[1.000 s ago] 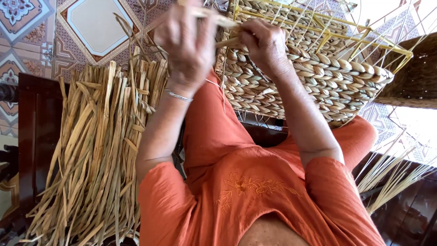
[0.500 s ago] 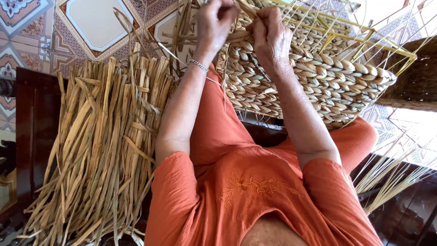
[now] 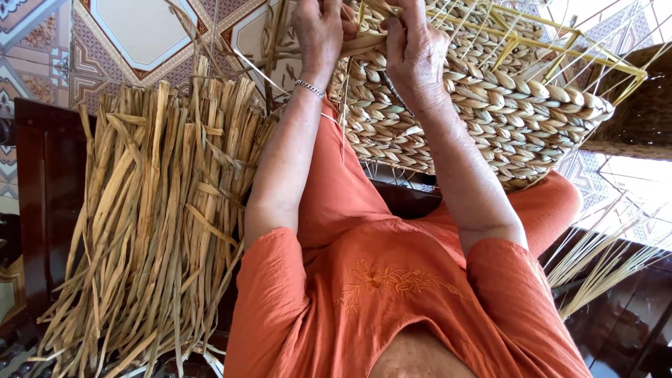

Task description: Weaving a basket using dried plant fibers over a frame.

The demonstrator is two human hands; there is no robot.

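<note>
While the half-woven basket (image 3: 483, 105) rests on the person's lap, its yellow wire frame (image 3: 560, 42) stands bare above the braided, straw-coloured wall; what lies inside is hidden. Both the left hand (image 3: 318, 31) and right hand (image 3: 416, 49) pinch a flat fibre strand (image 3: 367, 45) at the weave's edge. Dried reeds (image 3: 154, 224) lie piled just beside.

A dark wooden bench (image 3: 42, 182) carries a thick bundle of dried reed strips (image 3: 154, 231) lying lengthwise along it; beyond its far edge, patterned floor tiles (image 3: 140, 31) show.
</note>
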